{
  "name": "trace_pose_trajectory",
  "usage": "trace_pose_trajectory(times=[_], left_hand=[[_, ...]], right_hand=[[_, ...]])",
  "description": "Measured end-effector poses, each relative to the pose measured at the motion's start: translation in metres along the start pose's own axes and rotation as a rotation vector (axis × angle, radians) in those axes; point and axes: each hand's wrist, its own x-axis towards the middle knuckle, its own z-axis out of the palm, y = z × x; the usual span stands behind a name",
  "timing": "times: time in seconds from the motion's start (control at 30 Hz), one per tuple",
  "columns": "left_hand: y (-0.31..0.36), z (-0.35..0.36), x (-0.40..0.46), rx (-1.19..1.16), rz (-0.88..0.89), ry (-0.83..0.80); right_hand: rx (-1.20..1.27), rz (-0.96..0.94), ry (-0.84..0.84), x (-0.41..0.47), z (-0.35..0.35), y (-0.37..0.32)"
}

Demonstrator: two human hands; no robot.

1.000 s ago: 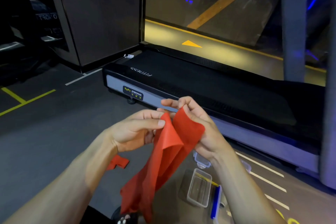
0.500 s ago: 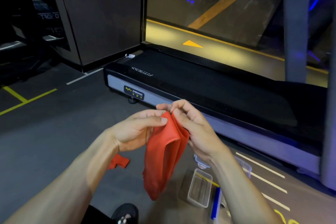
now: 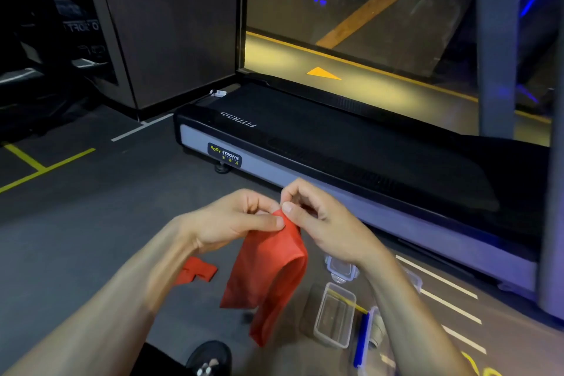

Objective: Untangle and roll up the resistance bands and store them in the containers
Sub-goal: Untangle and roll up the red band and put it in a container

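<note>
Left hand (image 3: 235, 221) and right hand (image 3: 320, 221) meet at chest height, each pinching the top edge of one red band (image 3: 268, 278) between thumb and fingers; the band hangs folded below them, above the floor (image 3: 76, 238). A second red band (image 3: 197, 270) lies on the floor to the left. Two clear containers lie to the right: one open (image 3: 335, 314), one partly hidden (image 3: 340, 268). One treadmill (image 3: 335, 143) stands beyond.

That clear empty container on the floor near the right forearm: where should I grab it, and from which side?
Take the clear container by its two long walls near the rim, coming straight down from above. It stands upright and open, lidless. The right hand is nearer, but both it and the left hand pinch the red band.
</note>
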Motion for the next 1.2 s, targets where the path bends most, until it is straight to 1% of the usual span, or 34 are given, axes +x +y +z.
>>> trace_pose_trajectory(times=[0.07,0.13,0.2,0.3,0.4,0.5,0.73,0.87,0.97,1.03,1.13,1.2], left_hand=[[0.002,0.0,-0.002,-0.005,0.003,-0.006],[0.002,-0.003,-0.005,0.007,-0.011,-0.017],[0.003,-0.007,-0.008,0.131,-0.032,-0.027],[0.002,-0.006,-0.008,0.288,-0.05,-0.013],[0.002,-0.002,-0.004,0.332,-0.031,0.025],[0.002,-0.001,-0.002,0.323,-0.009,0.052],[-0.001,0.0,0.001,0.31,0.008,0.075],[-0.002,-0.001,0.001,0.309,0.001,0.049],[0.0,-0.003,0.0,0.269,-0.008,0.021],[0.003,-0.003,-0.002,0.19,0.008,-0.026],[0.005,-0.005,-0.007,-0.008,0.043,-0.071],[0.006,-0.005,-0.008,-0.179,0.06,-0.116]], right_hand=[[0.078,-0.021,0.002,0.0,-0.002,-0.002],[0.21,-0.034,0.025,0.001,-0.005,-0.005],[0.346,-0.037,0.065,0.002,-0.008,-0.007],[0.489,-0.024,0.126,0.002,-0.014,-0.007],[0.586,-0.009,0.165,0.002,-0.015,-0.007],[0.617,0.0,0.19,0.003,-0.016,-0.007],[0.623,0.019,0.19,0.001,-0.017,-0.005],[0.622,0.019,0.188,0.0,-0.02,-0.003],[0.612,0.027,0.175,-0.002,-0.024,0.0],[0.58,0.041,0.163,-0.004,-0.028,0.004],[0.501,0.066,0.134,-0.007,-0.03,0.012],[0.461,0.06,0.086,-0.008,-0.029,0.013]])
